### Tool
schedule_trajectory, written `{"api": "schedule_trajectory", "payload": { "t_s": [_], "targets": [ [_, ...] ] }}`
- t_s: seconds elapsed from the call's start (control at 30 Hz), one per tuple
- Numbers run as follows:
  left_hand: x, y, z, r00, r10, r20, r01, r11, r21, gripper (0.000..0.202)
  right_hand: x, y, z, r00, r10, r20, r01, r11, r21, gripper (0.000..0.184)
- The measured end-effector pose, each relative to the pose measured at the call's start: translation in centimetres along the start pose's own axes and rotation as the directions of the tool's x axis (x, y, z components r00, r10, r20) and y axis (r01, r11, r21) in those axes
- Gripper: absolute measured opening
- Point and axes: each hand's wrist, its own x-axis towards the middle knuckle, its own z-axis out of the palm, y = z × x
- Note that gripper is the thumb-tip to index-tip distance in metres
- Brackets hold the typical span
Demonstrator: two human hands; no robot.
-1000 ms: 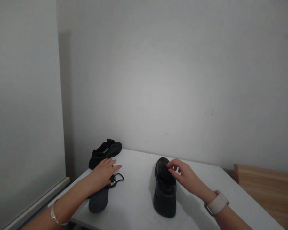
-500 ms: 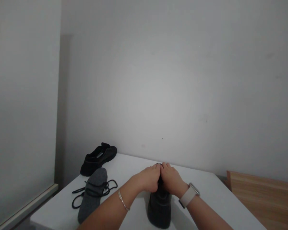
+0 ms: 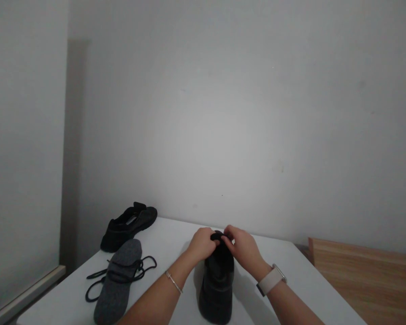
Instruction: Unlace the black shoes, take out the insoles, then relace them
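Note:
A black shoe (image 3: 217,289) stands on the white table with its heel toward me. At its far end, my left hand (image 3: 203,243) is closed on the left side of the shoe's tongue (image 3: 218,236). On the other side my right hand (image 3: 242,246) pinches the same tongue between thumb and fingers. The toe is hidden behind the tongue and hands. Left of my forearm lies a grey insole (image 3: 113,293), with a black shoelace (image 3: 122,273) loosely looped across it.
A second black shoe (image 3: 128,228) rests at the table's back left corner. The white table (image 3: 176,230) meets a grey wall (image 3: 203,113) behind. A wooden board (image 3: 362,275) is to the right, below a low part of the wall.
My hands have moved apart from over the shoe's opening to either side of the tongue, whose edge now shows between them. The view has shifted slightly to the right.

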Motion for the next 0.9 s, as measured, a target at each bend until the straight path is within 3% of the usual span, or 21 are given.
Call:
{"api": "schedule_trajectory", "payload": {
  "t_s": [0.1,0.17,0.23,0.3,0.37,0.47,0.53,0.63,0.77,0.9],
  "targets": [
    [0.2,-0.6,-0.1,0.996,-0.092,0.008,0.092,0.97,-0.225,0.007,-0.6,-0.4,-1.0,0.986,-0.04,-0.163,0.065,0.987,0.149,0.009],
    [0.2,-1.0,-0.2,0.991,-0.123,0.051,0.133,0.922,-0.362,0.005,-1.2,-1.2,-2.0,0.975,-0.078,-0.207,0.127,0.964,0.233,0.011],
    [0.2,-1.3,-0.3,0.988,-0.118,0.1,0.151,0.867,-0.474,0.008,-1.8,-2.4,-2.9,0.982,-0.121,-0.145,0.164,0.928,0.335,0.011],
    [0.1,-1.5,-0.3,0.986,-0.107,0.13,0.162,0.817,-0.553,0.009,-2.2,-3.6,-3.4,0.983,-0.185,0.0,0.168,0.893,0.417,0.011],
    [-0.1,-1.7,-0.2,0.982,-0.122,0.141,0.183,0.775,-0.605,0.009,-2.6,-4.4,-3.5,0.951,-0.258,0.169,0.162,0.884,0.438,0.013],
    [-0.4,-1.8,0.0,0.981,-0.19,0.035,0.171,0.774,-0.61,0.008,-3.3,-5.0,-3.2,0.91,-0.295,0.292,0.185,0.918,0.351,0.021],
    [-0.7,-1.6,0.0,0.97,-0.21,-0.125,0.101,0.81,-0.578,0.003,-3.8,-5.0,-3.0,0.915,-0.278,0.293,0.196,0.94,0.281,0.027],
    [-1.2,-0.9,-0.3,0.935,-0.137,-0.327,-0.042,0.873,-0.487,0.007,-4.5,-4.9,-3.0,0.922,-0.262,0.284,0.2,0.952,0.23,0.03],
    [-1.6,0.3,-0.6,0.924,-0.014,-0.383,-0.145,0.911,-0.385,0.013,-4.4,-5.2,-3.3,0.911,-0.254,0.325,0.229,0.967,0.114,0.029],
    [-1.6,0.5,-0.5,0.927,-0.004,-0.376,-0.149,0.915,-0.375,0.015,-2.6,-6.6,-3.2,0.878,-0.22,0.425,0.279,0.957,-0.08,0.015]
  ]
}}
